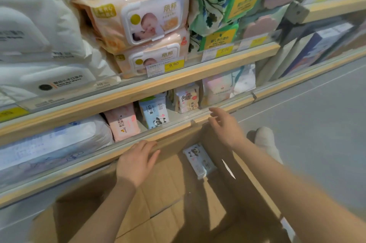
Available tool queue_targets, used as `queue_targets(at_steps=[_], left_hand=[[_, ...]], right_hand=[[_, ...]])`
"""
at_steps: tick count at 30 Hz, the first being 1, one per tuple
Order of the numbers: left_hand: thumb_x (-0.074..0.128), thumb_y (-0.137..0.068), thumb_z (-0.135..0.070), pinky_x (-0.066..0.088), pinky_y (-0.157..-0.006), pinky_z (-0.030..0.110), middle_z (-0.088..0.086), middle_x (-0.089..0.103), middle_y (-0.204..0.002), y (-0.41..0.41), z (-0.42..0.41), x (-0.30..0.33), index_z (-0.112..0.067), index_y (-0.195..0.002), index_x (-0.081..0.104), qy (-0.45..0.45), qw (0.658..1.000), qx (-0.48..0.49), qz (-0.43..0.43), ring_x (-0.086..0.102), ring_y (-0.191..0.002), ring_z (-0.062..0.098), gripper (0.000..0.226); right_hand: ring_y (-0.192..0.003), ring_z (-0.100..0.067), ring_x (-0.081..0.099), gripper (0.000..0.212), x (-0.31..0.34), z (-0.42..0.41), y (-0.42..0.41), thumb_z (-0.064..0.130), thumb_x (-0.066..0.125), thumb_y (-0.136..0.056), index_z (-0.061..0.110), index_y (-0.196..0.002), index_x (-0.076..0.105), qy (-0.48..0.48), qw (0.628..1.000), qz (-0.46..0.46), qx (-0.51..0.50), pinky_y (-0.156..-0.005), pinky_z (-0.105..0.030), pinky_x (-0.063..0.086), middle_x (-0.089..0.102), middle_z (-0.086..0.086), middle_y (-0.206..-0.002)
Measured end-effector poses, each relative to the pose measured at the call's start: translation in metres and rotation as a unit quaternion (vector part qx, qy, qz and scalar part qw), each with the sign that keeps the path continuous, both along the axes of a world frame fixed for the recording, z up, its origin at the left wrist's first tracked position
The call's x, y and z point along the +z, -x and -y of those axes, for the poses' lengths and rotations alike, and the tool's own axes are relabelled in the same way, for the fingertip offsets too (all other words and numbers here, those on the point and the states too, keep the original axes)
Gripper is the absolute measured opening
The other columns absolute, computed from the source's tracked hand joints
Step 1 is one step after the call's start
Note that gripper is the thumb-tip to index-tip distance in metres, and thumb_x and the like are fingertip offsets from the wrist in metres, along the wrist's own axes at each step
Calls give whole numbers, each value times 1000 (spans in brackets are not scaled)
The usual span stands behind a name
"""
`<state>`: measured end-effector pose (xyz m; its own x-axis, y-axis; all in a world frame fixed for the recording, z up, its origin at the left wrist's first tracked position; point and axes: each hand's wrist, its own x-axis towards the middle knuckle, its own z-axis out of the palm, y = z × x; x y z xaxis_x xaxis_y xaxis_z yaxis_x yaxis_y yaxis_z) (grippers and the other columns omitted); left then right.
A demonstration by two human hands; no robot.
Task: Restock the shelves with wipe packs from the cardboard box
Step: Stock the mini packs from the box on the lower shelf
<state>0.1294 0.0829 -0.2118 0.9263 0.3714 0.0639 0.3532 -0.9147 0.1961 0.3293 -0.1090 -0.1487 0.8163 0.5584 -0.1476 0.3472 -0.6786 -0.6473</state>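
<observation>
**Last pack low in the box, both hands empty**

Left hand: resting flat on the front rail of the lower shelf, fingers draped over the edge, grip released, holding nothing. Right hand: hovering just beside the same rail, fingers spread and relaxed, grip likewise released and empty.

Cardboard box: open on the floor directly beneath the shelf, with only one panda wipe pack visible, lying flat on the bottom close to the far wall. A matching blue panda pack on the shelf standing upright between a pink pack and a small white pack, with a gap beside it.

Risks from here, as judgement only:
- Awkward reach: pack deep in the box and tucked under the shelf overhang, so likely knuckle or wrist contact with the rail on the way up.
- Clear lip along the shelf front: easy to catch the pack's edge on it and drop the pack back into the box.
- Upright packs on the shelf loosely spaced: a careless push into the gap likely to topple the neighbours.
- Soft, slippery wrapper: a light pinch at one corner likely to slip.
</observation>
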Motion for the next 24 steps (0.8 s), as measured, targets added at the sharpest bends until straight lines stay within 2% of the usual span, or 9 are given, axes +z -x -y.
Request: queue_targets(at_steps=[1,3,8,11,14,16,18,21,24], left_hand=[[38,-90,-49,45,-46,21,-12,67,-97,1,0,1,-28,-106,66,-3,1000,-2,0,64,-80,8,39],[38,-90,-49,42,-46,20,-11,67,-96,1,1,4,-28,-106,67,-7,1000,0,-4,64,-76,8,40],[38,-89,-48,38,-49,20,-5,68,-95,1,8,7,-23,-107,67,-14,1000,4,3,65,-76,13,42],[39,-87,-46,47,-69,33,1,64,-104,-3,12,7,-17,-111,64,23,999,19,41,62,-91,22,45],[38,-86,-41,40,-91,43,4,57,-116,-9,26,8,-15,-118,58,68,996,-12,65,52,-106,22,46],[40,-85,-34,38,-95,38,6,57,-117,-15,49,6,-11,-117,59,78,989,-90,90,48,-108,19,44],[41,-85,-31,37,-96,32,4,56,-119,-20,76,-4,-11,-116,60,135,978,-140,78,46,-111,14,41],[50,-90,-30,42,-98,34,-5,47,-129,-31,108,-38,-20,-127,51,297,954,-39,-29,45,-118,11,38],[67,-84,-22,46,-92,39,11,56,-124,-51,128,-74,-7,-125,49,413,896,149,-67,56,-110,28,47]], right_hand=[[-119,-16,49,42,0,16,8,26,47,-98,18,-139,41,15,1000,13,2,-96,-23,35,51,-3,-135],[-125,-16,43,44,-3,48,24,29,47,-97,20,-140,39,50,998,34,-11,-97,-20,28,47,-2,-137],[-121,-15,43,46,-22,95,52,42,32,-99,27,-142,35,111,993,24,-26,-96,-22,33,43,1,-137],[-120,-14,44,49,-31,98,58,49,26,-97,30,-142,33,96,994,2,-48,-95,-23,35,44,3,-137],[-121,-14,45,55,-37,98,60,57,26,-94,32,-142,31,96,994,-11,-49,-97,-28,39,44,5,-136],[-121,-13,46,55,-39,98,61,58,27,-93,32,-142,31,96,994,-6,-56,-97,-28,41,45,6,-137],[-121,-13,46,54,-39,98,61,57,28,-94,32,-141,32,92,994,-4,-66,-97,-29,42,45,7,-137],[-120,-13,46,54,-40,96,60,57,29,-94,31,-141,34,83,994,0,-72,-97,-32,43,47,6,-135],[-118,-12,47,53,-43,97,61,56,32,-94,30,-140,36,63,995,-15,-81,-95,-31,44,48,6,-133]])
